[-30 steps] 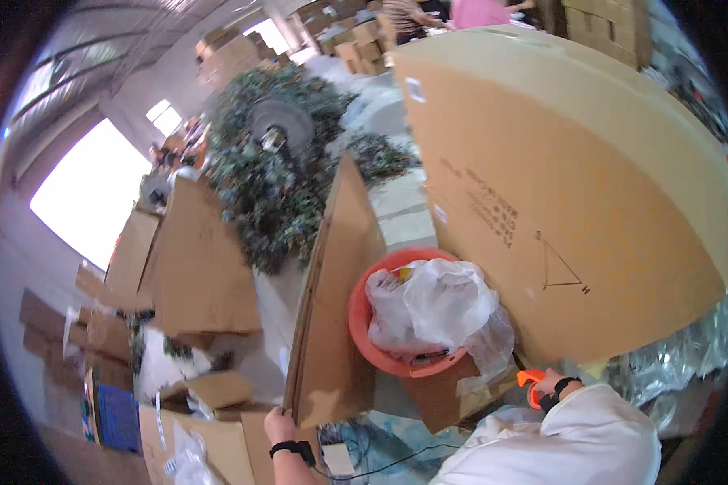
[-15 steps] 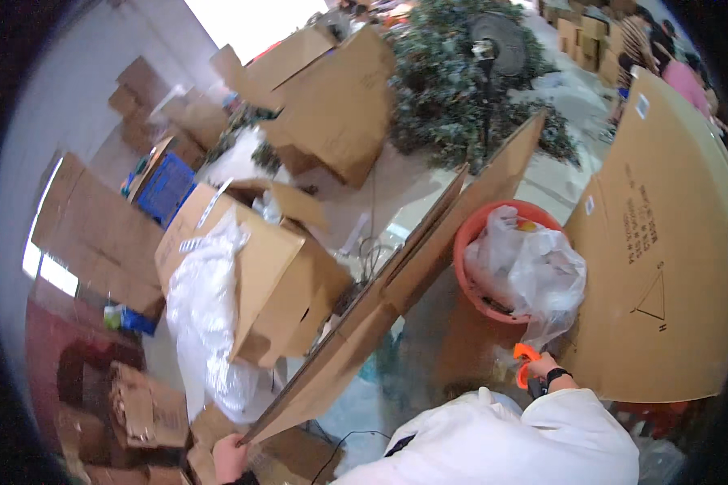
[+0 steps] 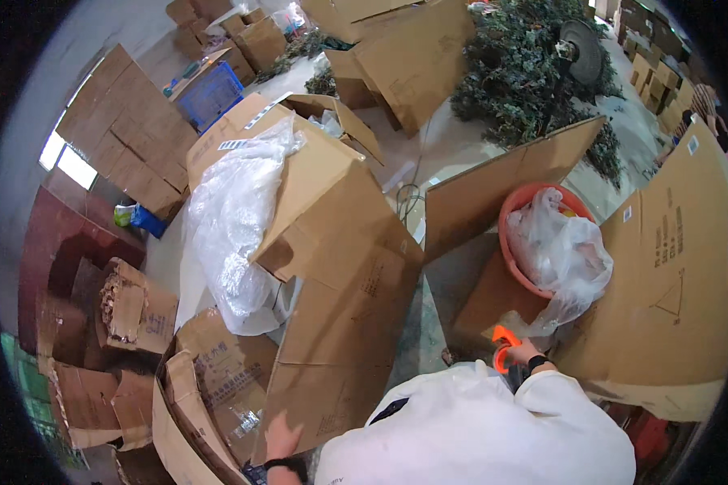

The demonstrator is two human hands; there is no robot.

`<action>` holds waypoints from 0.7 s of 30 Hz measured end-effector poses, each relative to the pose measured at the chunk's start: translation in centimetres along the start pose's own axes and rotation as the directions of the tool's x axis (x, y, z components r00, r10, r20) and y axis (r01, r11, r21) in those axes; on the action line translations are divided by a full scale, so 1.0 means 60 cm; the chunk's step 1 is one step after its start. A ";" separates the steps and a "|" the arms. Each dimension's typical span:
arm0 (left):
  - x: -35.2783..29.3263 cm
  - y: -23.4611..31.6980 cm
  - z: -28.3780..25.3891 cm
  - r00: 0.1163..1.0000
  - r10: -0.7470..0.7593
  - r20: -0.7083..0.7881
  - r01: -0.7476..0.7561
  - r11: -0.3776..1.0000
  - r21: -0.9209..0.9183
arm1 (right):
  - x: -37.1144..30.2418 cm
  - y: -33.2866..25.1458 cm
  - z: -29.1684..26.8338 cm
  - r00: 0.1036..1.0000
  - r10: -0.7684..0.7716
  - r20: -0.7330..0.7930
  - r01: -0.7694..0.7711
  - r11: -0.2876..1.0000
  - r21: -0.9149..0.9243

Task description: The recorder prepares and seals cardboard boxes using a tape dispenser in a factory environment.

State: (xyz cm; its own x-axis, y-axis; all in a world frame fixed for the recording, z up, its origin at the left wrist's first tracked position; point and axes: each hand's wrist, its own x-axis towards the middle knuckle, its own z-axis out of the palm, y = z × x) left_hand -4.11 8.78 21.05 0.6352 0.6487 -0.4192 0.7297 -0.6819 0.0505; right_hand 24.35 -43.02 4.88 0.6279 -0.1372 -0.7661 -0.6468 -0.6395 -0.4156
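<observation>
My left hand [image 3: 283, 439] lies by the lower part of a brown cardboard panel [image 3: 332, 356], its fingers stretched out and slightly blurred. Whether it touches the panel I cannot tell. Closed around a bright orange hand tool [image 3: 503, 347] with a looped part is my right hand [image 3: 522, 355]; the tool's exact kind is unclear. Just beyond it stands a red-orange tub [image 3: 505, 234] with crumpled clear plastic [image 3: 560, 250] spilling over its rim. A tall cardboard sheet [image 3: 663, 275] stands at the right, and another panel [image 3: 510, 186] leans behind the tub.
An open carton [image 3: 315, 194] with bubble wrap [image 3: 239, 218] draped over it stands left of centre. Torn cartons [image 3: 141, 311] fill the lower left. Farther back are a blue crate [image 3: 210, 93], a heap of green foliage [image 3: 510, 73] and a fan [image 3: 581, 52].
My left hand has let go of the cardboard edge, and that panel now hangs lower and more face-on. The view has swung left. My right hand still holds the orange tool.
</observation>
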 end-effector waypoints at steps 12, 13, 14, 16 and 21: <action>0.303 -0.104 0.030 0.949 -0.270 0.164 0.290 0.950 -0.117 | -0.156 0.195 -0.127 0.954 0.055 -0.295 -0.129 0.963 -0.236; 0.284 -0.088 0.024 0.969 -0.245 0.029 0.246 0.960 -0.133 | -0.166 0.209 -0.130 0.961 0.205 -0.187 -0.242 0.947 -0.209; 0.262 -0.073 0.018 0.969 -0.222 -0.105 0.205 0.967 -0.152 | -0.155 0.251 -0.121 0.955 0.163 -0.247 -0.245 0.904 -0.350; 0.228 -0.067 0.038 0.897 -0.151 -0.416 0.027 0.956 -0.291 | -0.136 0.309 -0.114 0.982 0.148 -0.117 -0.187 0.846 -0.500; 0.125 -0.010 0.045 0.933 -0.036 -0.357 -0.019 0.989 -0.150 | -0.095 0.277 -0.086 0.993 0.111 -0.035 -0.108 0.773 -0.625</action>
State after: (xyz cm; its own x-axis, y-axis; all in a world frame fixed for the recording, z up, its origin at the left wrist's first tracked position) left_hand -0.48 13.17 15.41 0.6568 0.7508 -0.0695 0.7472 -0.6357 0.1938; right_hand 12.25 -56.78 4.88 0.5668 -0.2335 -0.7901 -0.2977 -0.9523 0.0679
